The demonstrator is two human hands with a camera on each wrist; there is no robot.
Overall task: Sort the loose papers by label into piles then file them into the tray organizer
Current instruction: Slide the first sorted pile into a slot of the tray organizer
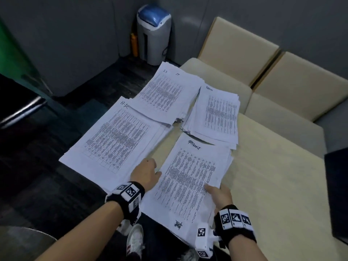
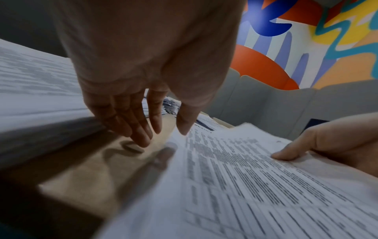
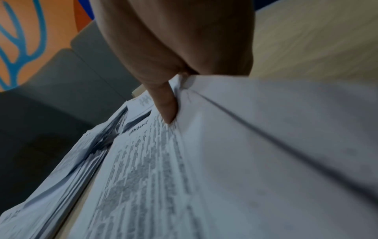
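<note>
Four paper piles lie on the cream table (image 1: 273,176): one marked "H.R" (image 1: 113,140) at the left, another (image 1: 165,93) at the back, an "Admin" pile (image 1: 218,113) at the back right, and a near pile (image 1: 188,179) in front of me. My right hand (image 1: 219,194) grips the near pile's right edge, thumb (image 3: 166,106) on top and fingers hidden beneath. My left hand (image 1: 150,171) hangs with straight fingers (image 2: 141,129) in the gap between the "H.R" pile and the near pile (image 2: 245,186), its thumb at the near pile's left edge.
A grey bin with a blue lid (image 1: 153,34) stands on the dark floor beyond the table. Cream bench cushions (image 1: 291,87) line the right side. A dark flat object (image 1: 337,193) lies at the table's right edge. The table's left edge drops to the floor.
</note>
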